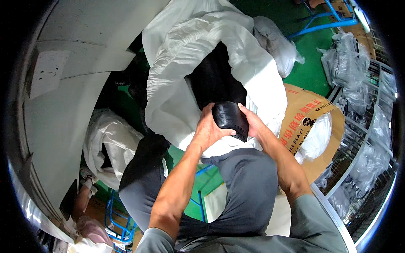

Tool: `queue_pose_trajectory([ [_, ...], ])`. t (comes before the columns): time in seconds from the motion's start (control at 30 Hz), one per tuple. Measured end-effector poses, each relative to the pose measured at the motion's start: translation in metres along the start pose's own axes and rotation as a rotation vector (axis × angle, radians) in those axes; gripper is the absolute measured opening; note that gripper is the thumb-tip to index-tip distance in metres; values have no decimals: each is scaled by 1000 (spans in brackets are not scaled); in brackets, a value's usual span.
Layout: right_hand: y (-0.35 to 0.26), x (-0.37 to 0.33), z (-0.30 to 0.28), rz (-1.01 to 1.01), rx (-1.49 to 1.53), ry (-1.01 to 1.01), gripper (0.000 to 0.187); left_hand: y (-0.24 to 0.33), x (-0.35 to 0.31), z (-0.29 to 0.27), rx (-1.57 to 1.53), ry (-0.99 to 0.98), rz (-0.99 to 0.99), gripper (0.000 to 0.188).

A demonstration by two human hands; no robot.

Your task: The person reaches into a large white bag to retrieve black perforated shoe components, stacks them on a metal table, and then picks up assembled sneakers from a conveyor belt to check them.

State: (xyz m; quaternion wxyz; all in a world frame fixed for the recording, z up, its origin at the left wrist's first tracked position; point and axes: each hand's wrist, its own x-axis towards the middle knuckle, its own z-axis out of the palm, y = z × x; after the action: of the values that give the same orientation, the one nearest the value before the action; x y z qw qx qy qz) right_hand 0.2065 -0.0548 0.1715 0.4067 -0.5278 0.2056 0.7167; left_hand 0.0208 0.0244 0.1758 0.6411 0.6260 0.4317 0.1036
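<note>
Holding a black ribbed piece (230, 119), maybe a shoe sole or a moulded rubber part, both hands meet in the middle of the frame, just over the mouth of a big white sack (177, 101). The piece is already out of the sack and lies between the two hands; inside the open sack more dark pieces (215, 76) are visible, so I judge that many remain to be taken and that the work is far from finished.

The left hand (208, 130) wraps the left side of the piece, thumb across the lower edge and fingers behind it, so its grip is closed on the piece. The right hand (252, 122) presses the right edge with fingers curled over the top; its grip is also closed on the same piece. Both forearms rise from the lower edge of the frame, bare below short grey sleeves, and converge over the person's knees in grey trousers (249, 185).

At the right stands an open cardboard box (306, 114) with white bags inside. Further right a wire rack (363, 139) carries packed plastic bags. At the left another white sack (107, 139) lies on the green floor (312, 63).
</note>
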Motion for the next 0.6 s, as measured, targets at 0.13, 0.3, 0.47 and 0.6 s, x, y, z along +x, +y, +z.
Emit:
queue_pose_trajectory([
  [0.13, -13, -8, -4, -43, 8, -54, 51, 47, 17, -12, 123, -51, 25, 115],
  [0.3, -26, -24, 7, -80, 6, -28, 54, 81, 29, -14, 86, -51, 139, 109],
  [0.47, -15, -54, 14, -323, 49, 29, 57, 135, 10, -17, 461, -50, 727, 94],
  [0.6, -30, -108, 54, -505, -443, -19, 70, 156, 1, -48, 408, 110, 639, 91],
])
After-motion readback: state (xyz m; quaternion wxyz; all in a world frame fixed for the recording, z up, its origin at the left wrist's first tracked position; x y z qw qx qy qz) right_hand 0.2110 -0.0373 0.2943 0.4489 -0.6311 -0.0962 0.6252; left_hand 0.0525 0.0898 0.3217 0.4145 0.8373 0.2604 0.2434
